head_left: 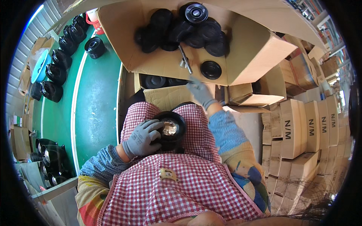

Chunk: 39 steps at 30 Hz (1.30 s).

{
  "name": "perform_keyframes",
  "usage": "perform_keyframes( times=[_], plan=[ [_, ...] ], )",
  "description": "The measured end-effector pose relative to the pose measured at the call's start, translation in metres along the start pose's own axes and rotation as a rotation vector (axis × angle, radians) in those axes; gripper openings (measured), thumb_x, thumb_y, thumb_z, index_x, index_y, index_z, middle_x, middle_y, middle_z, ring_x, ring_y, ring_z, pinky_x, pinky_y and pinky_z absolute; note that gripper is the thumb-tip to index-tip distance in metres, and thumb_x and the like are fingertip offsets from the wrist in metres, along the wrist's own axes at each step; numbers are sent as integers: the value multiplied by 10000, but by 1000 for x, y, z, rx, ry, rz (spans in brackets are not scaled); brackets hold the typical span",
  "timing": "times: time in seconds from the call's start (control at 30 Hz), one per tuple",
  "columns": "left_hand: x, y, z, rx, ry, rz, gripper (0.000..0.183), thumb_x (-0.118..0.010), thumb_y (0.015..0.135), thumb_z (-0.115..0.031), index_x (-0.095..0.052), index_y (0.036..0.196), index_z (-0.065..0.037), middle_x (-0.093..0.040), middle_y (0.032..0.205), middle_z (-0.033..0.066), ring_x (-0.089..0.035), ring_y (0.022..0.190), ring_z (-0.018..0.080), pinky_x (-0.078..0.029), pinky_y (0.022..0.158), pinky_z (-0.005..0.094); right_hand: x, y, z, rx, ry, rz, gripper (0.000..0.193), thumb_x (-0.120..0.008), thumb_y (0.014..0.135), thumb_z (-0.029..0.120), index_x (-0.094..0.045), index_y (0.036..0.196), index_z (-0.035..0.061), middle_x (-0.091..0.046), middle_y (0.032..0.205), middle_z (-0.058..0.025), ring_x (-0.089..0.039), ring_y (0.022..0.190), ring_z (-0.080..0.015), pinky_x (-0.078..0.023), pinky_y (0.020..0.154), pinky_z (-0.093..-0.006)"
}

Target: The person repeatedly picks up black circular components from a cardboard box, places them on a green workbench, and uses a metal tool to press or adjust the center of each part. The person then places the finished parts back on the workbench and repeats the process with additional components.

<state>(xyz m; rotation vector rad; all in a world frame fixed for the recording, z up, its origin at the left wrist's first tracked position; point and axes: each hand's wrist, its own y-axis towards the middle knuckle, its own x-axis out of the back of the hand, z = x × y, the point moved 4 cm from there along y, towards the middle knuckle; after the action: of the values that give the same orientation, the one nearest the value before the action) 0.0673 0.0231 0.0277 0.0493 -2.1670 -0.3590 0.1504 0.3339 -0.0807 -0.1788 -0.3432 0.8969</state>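
On my lap lies a round black housing [181, 126] with a shiny metal inside, perhaps a kettle part. My left hand [140, 138], in a grey glove, grips it with the fingers curled over its left rim. Stretched forward, my right hand [201, 93], also gloved, is blurred at the front edge of an open cardboard box [151, 64]. Its fingertips are just below a metal rod-shaped tool [185, 59]; whether they touch it is unclear. Farther in the box are several black round lids [181, 30], and a single black lid [210, 70] lies to the right of the tool.
A green conveyor-like table [96, 109] runs along my left, with a row of glossy black kettle bodies [56, 71], a black round part [95, 48] and a blue basin [40, 66]. Stacked cartons [292, 128] stand on my right. Another box [166, 96] holds black parts below the lid box.
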Motion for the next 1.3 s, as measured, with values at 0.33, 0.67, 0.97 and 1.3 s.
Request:
perform_keyframes(
  times=[0.33, 0.67, 0.97, 1.3],
  plan=[
    [46, 9, 85, 312, -315, -314, 286, -703, 905, -171, -688, 1134, -1, -630, 1288, 219, -614, 1213, 341, -481, 1038, 420, 111, 54, -36, 345, -1295, -537, 283, -645, 905, 343, -705, 1092, 139, -565, 1428, -106, -433, 1398, -295, -272, 1163, -540],
    [33, 92, 52, -168, 33, -483, 589, -825, 719, -86, -610, 1265, -39, -593, 1315, 204, -566, 1257, 363, -452, 1054, 451, -36, -98, 55, 162, 892, 8, 343, -559, 1036, 84, -550, 1366, -5, -632, 1310, -165, -615, 1204, -262, -520, 998, -327],
    [9, 49, 51, 69, -596, -242, 395, -778, 870, -169, -619, 1198, -18, -625, 1194, 169, -602, 1153, 315, -452, 1031, 407, -50, -125, 56, 411, 344, 355, 457, -489, 1076, 363, -667, 1239, -25, -634, 1335, -164, -594, 1218, -252, -430, 1090, -387],
    [-13, 36, 54, -76, -626, -323, 381, -437, 1073, -229, -695, 974, 33, -658, 1123, 210, -659, 1037, 352, -522, 943, 403, -66, -130, 42, 642, 172, 270, 143, -661, 888, 122, -747, 854, 13, -724, 1127, -156, -615, 1217, -313, -315, 1184, -471]
  ],
)
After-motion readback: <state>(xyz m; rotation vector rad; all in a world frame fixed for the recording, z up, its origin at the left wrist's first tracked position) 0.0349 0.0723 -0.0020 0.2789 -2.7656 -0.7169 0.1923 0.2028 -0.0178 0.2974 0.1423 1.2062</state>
